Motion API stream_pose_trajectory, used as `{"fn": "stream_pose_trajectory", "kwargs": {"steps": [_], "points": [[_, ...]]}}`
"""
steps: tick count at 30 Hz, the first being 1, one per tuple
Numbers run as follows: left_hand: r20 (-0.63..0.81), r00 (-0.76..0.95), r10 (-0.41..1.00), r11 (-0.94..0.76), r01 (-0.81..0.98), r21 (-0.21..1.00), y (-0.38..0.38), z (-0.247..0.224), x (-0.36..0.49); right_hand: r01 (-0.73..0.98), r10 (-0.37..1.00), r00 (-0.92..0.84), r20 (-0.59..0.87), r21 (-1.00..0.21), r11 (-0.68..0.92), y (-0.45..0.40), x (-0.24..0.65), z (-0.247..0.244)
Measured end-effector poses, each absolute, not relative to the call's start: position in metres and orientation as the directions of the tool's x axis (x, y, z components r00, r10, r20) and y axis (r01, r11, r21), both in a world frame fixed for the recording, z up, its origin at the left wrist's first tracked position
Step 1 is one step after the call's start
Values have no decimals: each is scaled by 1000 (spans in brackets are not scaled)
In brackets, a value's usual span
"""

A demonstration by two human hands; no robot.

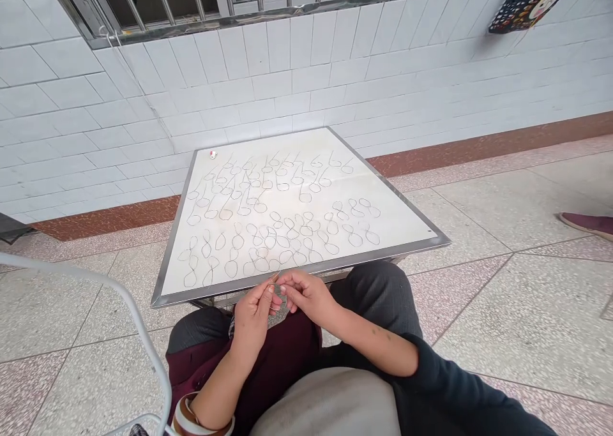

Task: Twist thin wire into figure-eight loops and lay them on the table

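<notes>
My left hand [253, 311] and my right hand [306, 295] meet over my lap, just in front of the table's near edge. Between the closed fingertips of both runs a thin wire [272, 283], too fine to make out its full shape. Beyond them stands a white-topped table [402, 222] with a metal rim. On its near half lie several thin loops twisted like figure eights [234, 251]. Farther back are several thin pieces with a single loop and a straight tail [305, 195].
A small white-and-red object [213, 155] sits at the table's far left corner. The tiled wall [306, 78] rises behind. At left curves a pale metal chair frame [143, 324]. A patterned bag [527, 5] hangs upper right; another person's shoe [587, 223] shows at right.
</notes>
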State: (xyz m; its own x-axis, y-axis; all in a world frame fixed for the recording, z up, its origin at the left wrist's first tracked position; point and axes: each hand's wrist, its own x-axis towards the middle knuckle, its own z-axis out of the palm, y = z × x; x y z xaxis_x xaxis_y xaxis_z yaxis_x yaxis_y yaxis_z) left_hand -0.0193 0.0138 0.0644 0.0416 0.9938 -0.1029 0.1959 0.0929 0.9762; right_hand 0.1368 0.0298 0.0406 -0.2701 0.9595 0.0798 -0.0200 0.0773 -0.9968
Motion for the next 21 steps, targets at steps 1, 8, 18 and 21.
{"fn": "stream_pose_trajectory", "kwargs": {"steps": [1,8,18,21], "points": [[-106,40,994,96,199,975,13,65,-19,-24,961,-268,70,-998,66,29,137,42],[-112,45,993,105,128,986,11,64,-17,-33,969,-244,36,-999,29,24,138,50],[-113,59,992,106,111,988,11,67,-17,-63,964,-259,55,-997,40,25,138,46],[-126,59,990,120,92,989,11,67,-17,-60,969,-241,51,-998,37,25,137,44]]}}
